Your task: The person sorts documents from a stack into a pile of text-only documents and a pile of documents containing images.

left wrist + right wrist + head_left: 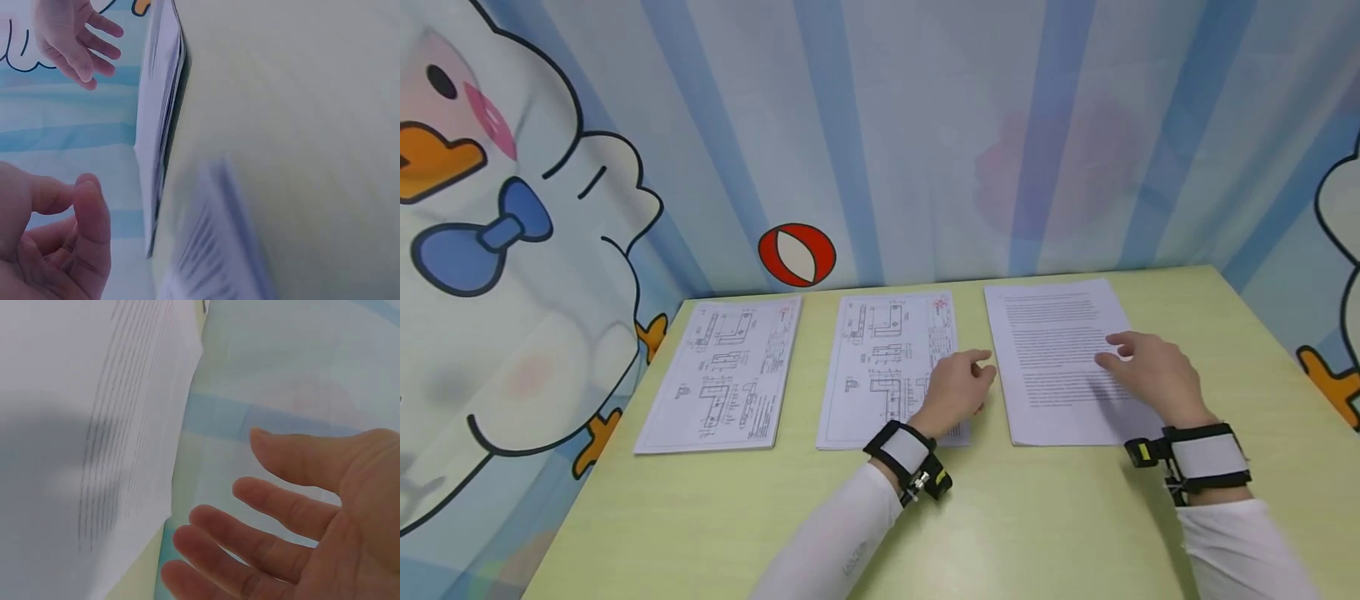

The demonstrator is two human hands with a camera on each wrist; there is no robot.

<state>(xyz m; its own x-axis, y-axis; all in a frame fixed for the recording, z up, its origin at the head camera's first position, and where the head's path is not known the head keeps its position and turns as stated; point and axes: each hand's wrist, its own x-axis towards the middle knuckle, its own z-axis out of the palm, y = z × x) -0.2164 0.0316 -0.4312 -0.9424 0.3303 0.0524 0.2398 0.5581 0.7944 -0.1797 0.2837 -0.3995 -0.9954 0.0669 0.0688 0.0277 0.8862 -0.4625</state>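
White sleeves (842,542), black-and-white (seemingly strapped) wristbands (907,454)

From my left wrist camera I see my left hand (53,247) at the lower left, its fingers (92,215) loosely curled and holding nothing. My right hand (69,34) shows at the top left with fingers spread and relaxed, well apart from the left one. Between them and the yellow-green bench (294,125) a stack of paper (159,119) appears edge-on, lying on the bench. A second sheet with printed lines (209,250) is near the bottom, too blurred to read. Behind the hands hangs a blue-striped backdrop (69,134).
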